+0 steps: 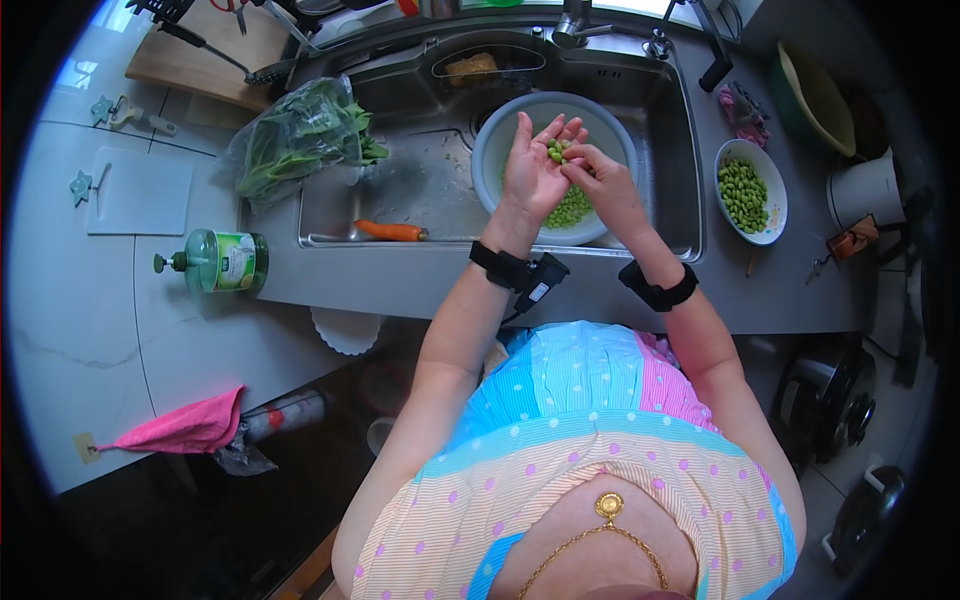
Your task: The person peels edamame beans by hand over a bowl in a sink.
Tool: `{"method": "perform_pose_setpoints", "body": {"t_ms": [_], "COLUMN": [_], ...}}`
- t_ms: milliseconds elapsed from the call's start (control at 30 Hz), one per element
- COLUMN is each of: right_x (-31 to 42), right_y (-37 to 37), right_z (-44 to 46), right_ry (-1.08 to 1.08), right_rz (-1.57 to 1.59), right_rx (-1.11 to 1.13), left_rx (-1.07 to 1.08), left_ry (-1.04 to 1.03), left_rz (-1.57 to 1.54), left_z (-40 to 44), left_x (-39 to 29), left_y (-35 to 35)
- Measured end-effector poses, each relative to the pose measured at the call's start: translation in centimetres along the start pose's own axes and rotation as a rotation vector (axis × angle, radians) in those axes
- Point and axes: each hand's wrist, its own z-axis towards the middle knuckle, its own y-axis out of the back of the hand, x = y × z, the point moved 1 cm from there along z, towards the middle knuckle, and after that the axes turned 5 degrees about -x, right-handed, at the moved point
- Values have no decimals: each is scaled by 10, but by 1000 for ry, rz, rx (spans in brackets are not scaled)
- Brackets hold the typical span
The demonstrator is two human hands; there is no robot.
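Observation:
My left hand [538, 182] is turned palm up above the basin, fingers mostly stretched out, with several green beans [557, 149] resting at the base of its fingers. Close against it, my right hand [610, 192] has its thumb and fingertips pinched together at the beans, apparently on one of them. Below both hands, a grey-blue basin [486, 150] stands in the sink and contains shelled green beans [568, 208]. Part of the basin's contents is hidden by my hands.
In the steel sink [400, 190] lie a carrot [391, 231] and a bag of leafy greens [300, 145] over its left edge. A white bowl of green beans [742, 192] stands right. A soap bottle [222, 262] is left, the faucet [577, 25] behind.

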Motion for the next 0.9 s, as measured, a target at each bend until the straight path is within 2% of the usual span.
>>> {"method": "perform_pose_setpoints", "body": {"t_ms": [67, 167, 267, 367, 467, 667, 767, 867, 900], "right_x": [-6, -16, -16, -16, -17, -8, -24, 0, 0], "right_y": [-5, -7, 5, 8, 13, 17, 18, 15, 7], "right_z": [0, 3, 4, 7, 8, 5, 9, 4, 4], "right_ry": [34, -126, -492, -506, -565, -624, -529, -420, -204], "right_rz": [10, 141, 717, 1037, 1145, 1214, 1225, 507, 344], "right_rx": [-25, -17, 81, 91, 117, 27, 139, 141, 71], "left_rx": [18, 38, 11, -19, -42, -26, -12, 22, 33], "left_ry": [-3, -5, -11, -21, -23, -8, -7, 4, 15], "left_rz": [5, -7, 10, 51, 49, 33, 19, 12, 10], "left_z": [-1, 0, -3, -5, -3, -1, -2, -2, -2], "left_x": [0, -1, -1, -2, -1, 1, 1, 3, 4], "left_y": [0, 3, -1, -2, 0, 1, 1, 2, 2]}}
